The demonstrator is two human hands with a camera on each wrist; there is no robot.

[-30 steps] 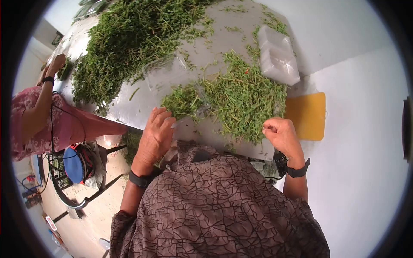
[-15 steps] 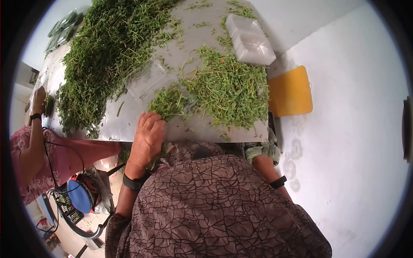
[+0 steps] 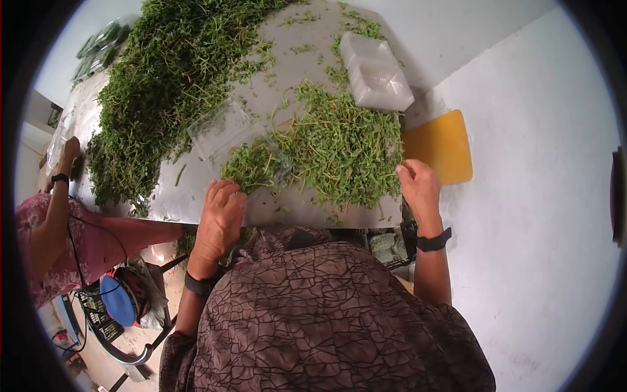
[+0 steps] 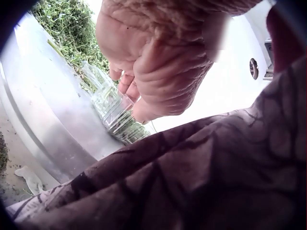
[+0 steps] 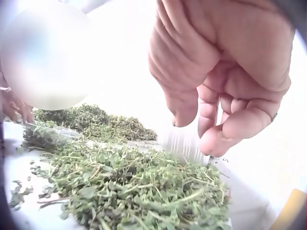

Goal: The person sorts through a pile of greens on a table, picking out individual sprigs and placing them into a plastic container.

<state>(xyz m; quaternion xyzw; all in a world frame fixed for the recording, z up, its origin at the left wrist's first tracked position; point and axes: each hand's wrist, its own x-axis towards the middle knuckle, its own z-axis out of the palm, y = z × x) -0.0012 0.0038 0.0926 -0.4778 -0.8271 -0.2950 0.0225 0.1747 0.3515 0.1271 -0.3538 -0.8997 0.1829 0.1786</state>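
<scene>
A clear plastic clamshell box [image 3: 214, 149] lies with its lid folded back on the table, a clump of green sprigs [image 3: 248, 164] in its near half. My left hand [image 3: 221, 212] holds the near edge of this box; in the left wrist view, thumb [image 4: 142, 113] and fingers are at its ribbed side. To the right spreads a loose pile of leafy green sprigs [image 3: 346, 147]. Beside its right edge is my right hand [image 3: 421, 186], raised, fingers loosely curled. In the right wrist view a gap shows between thumb and fingers [image 5: 216, 143], with nothing visible in it.
A much larger heap of greens [image 3: 176, 78] covers the far left. Stacked clear boxes [image 3: 379, 75] stand at the right edge, near a yellow board [image 3: 444, 147]. Another person's arm [image 3: 57, 196] works at the left. Filled packs [image 3: 99, 49] sit at the far left corner.
My right hand drops from beside the pile to below the table edge, then comes back up beside the pile. My left hand stays at the box. The head view has shifted.
</scene>
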